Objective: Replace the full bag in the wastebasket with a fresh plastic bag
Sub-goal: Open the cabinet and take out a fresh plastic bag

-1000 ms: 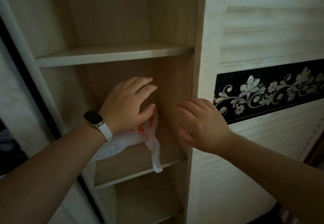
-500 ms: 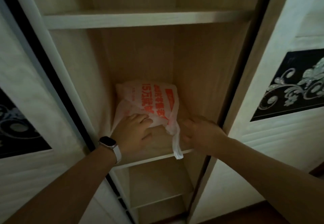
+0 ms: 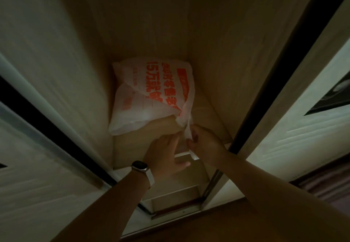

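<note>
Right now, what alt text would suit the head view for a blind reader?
A right hand pinches the handle of a white, red-printed plastic bag lying on a wooden shelf; the left hand, wearing a watch, lies open beside it.

The person shows as two bare arms: the left forearm (image 3: 113, 204) ends in the left hand (image 3: 162, 154), the right forearm (image 3: 265, 181) in the right hand (image 3: 206, 143). The left wrist carries a watch (image 3: 139, 166) with a dark, blank face shaped as a rounded rectangle, set in a pale metallic case that catches a little light along its edge. Its band (image 3: 150, 179) is white and smooth, wrapping round the wrist. In the dim light nails and knuckles are hard to make out
</note>
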`<state>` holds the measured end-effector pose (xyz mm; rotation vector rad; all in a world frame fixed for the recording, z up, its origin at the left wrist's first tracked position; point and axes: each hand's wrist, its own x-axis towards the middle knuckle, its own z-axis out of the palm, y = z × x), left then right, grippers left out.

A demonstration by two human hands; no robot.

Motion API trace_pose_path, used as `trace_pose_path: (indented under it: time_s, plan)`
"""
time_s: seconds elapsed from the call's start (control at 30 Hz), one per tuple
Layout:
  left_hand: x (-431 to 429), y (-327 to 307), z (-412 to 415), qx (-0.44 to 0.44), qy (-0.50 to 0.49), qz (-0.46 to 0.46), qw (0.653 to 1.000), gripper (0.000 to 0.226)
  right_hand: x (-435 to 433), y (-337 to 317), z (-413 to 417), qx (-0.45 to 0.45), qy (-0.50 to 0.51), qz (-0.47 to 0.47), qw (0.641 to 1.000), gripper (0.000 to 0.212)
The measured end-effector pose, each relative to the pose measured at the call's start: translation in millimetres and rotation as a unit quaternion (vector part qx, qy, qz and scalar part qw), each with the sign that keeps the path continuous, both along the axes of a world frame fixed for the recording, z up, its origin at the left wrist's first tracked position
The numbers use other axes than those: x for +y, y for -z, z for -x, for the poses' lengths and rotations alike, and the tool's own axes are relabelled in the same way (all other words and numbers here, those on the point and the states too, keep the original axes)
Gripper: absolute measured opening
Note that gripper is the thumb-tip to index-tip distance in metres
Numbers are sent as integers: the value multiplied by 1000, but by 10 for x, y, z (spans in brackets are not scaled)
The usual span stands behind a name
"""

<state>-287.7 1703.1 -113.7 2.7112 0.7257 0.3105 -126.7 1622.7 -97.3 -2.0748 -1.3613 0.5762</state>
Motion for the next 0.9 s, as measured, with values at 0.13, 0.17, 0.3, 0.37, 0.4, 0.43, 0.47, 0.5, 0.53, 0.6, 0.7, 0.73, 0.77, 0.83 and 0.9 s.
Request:
trace_pose_path:
  time_s: [0.13,0.17,0.3,0.37,0.4,0.43,0.47,0.5,0.53,0.6,0.7,0.73,0.77,0.83,0.9]
  plan:
    - [-1,-57,-102,-52,-27,21,998,95,-14,-36,46,1,-19,-1,1000,17]
    - [8,-65,-112,-58,-25,26,998,95,-18,-45,61,13,-27,-7,1000,25]
    - [55,-82,-90,-80,8,-14,997,77,-61,-84,203,29,-60,-29,997,11]
    - [45,-146,-70,-100,24,-34,994,58,-100,-144,264,29,-77,-72,994,21]
    - [39,-182,-58,-110,29,-45,992,47,-114,-171,276,32,-85,-89,992,27]
    - [30,-212,-38,-120,33,-55,991,37,-132,-207,287,36,-98,-111,988,28]
    - [23,-231,-15,-128,35,-60,989,28,-150,-241,292,32,-111,-130,985,24]
    - [14,-248,10,-136,36,-59,988,24,-171,-275,297,26,-121,-149,981,17]
    - [6,-256,34,-148,32,-58,987,24,-200,-302,293,27,-125,-163,978,12]
    - [-12,-261,94,-168,-4,-57,984,25,-256,-352,273,40,-121,-175,976,13]
    - [-84,-370,232,-164,-82,-66,981,25,-308,-336,181,24,-110,-168,979,19]
    - [-114,-405,295,-164,-93,-77,979,25,-314,-315,142,9,-107,-171,979,21]
    - [-144,-437,365,-165,-101,-83,978,26,-321,-307,113,-4,-105,-171,980,26]
    - [-185,-483,509,-170,-129,-67,975,30,-334,-300,88,-9,-100,-159,982,39]
    - [-228,-501,659,-169,-173,-41,970,35,-303,-273,89,-55,-105,-181,976,51]
